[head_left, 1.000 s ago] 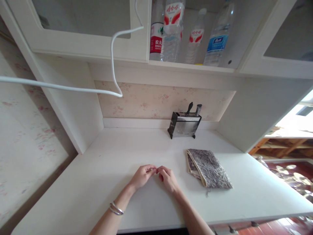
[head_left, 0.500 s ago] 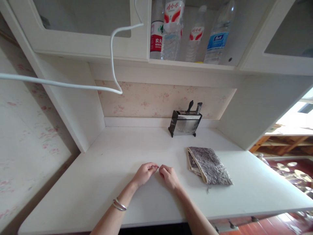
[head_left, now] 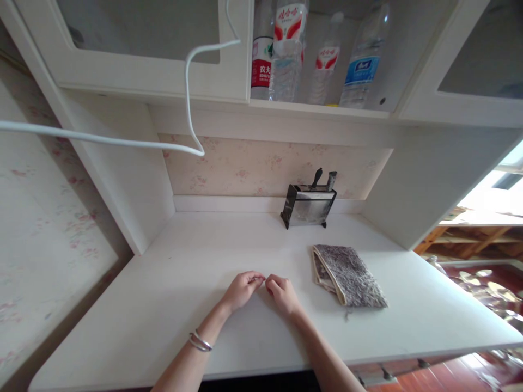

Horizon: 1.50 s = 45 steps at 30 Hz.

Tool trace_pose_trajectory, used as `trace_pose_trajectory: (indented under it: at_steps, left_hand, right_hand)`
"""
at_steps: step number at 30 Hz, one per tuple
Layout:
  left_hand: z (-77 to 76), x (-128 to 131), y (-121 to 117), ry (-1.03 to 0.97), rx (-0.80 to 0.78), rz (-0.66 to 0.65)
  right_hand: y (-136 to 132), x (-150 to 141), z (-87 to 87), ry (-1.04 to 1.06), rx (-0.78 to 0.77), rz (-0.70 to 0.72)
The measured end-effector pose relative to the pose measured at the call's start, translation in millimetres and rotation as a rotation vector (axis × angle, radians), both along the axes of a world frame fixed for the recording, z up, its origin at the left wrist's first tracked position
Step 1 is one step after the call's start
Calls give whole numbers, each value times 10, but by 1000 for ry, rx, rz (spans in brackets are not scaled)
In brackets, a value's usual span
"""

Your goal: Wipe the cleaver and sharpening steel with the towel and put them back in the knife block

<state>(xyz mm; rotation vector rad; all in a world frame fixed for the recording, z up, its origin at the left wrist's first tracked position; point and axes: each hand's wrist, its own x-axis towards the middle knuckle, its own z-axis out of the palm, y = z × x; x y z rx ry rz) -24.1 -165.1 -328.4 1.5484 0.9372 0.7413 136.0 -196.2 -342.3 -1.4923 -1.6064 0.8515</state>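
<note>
My left hand (head_left: 242,289) rests on the white countertop (head_left: 220,245), its fingers bent and pressed together. A silver bangle (head_left: 200,342) circles the left wrist. Just beside it lies my right hand (head_left: 283,293), curled into a loose fist, the fingertips of both nearly touching. I see nothing held in either one, though the inside of the right fist is hidden. To the right of my right hand is a folded grey-brown fluffy cloth (head_left: 351,276) with a pale edge. Behind the cloth stands a black and silver knife block (head_left: 309,208) with two handles sticking up.
Above the counter, an open cabinet shelf (head_left: 318,104) holds several plastic bottles (head_left: 286,71). A white cable (head_left: 122,142) hangs across the upper left. Side panels (head_left: 441,179) enclose the counter, and shelving (head_left: 469,239) stands beyond it on the right.
The view has shifted very slightly. Both hands, the cloth and the knife block stay where they were.
</note>
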Motion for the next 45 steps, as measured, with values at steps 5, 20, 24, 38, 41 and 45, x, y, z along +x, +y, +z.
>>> trace_pose_trajectory:
  at_steps: [5, 20, 24, 38, 41, 45]
  left_hand:
    - [6, -3, -2, 12, 0, 3]
    - [-30, -9, 12, 11, 16, 5]
    - [-44, -10, 14, 5, 26, 4]
    - [-44, -9, 19, -5, 35, -1]
    - [-32, -10, 17, -5, 36, -3]
    - [-23, -13, 14, 0, 35, -1]
  right_hand:
    - [1, -13, 3, 0, 5, -3]
    - [-1, -4, -4, -21, 13, -3]
    - [5, 1, -20, -25, 18, -2]
    - [2, -3, 5, -22, 20, -1]
    - [1, -5, 11, -19, 21, 2]
    - [-3, -9, 17, -18, 20, 0]
